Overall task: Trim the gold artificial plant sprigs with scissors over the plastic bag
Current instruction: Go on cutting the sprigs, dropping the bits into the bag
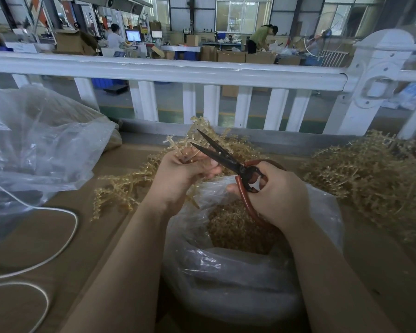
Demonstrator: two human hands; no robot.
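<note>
My left hand (180,175) grips a gold sprig (178,144) by its stems, with the tips sticking up past the fingers. My right hand (277,191) holds black-bladed scissors (216,152) by their red handles. The blades are spread apart and point up-left, right beside the sprig. Both hands hover above a clear plastic bag (226,272) whose mouth shows a heap of gold trimmings (235,227).
Loose gold sprigs lie in a pile at the right (370,174) and in a smaller pile at the left (120,188) on the brown table (87,236). A large clear bag (34,145) and a white cable (58,248) sit left. A white railing (178,73) runs behind.
</note>
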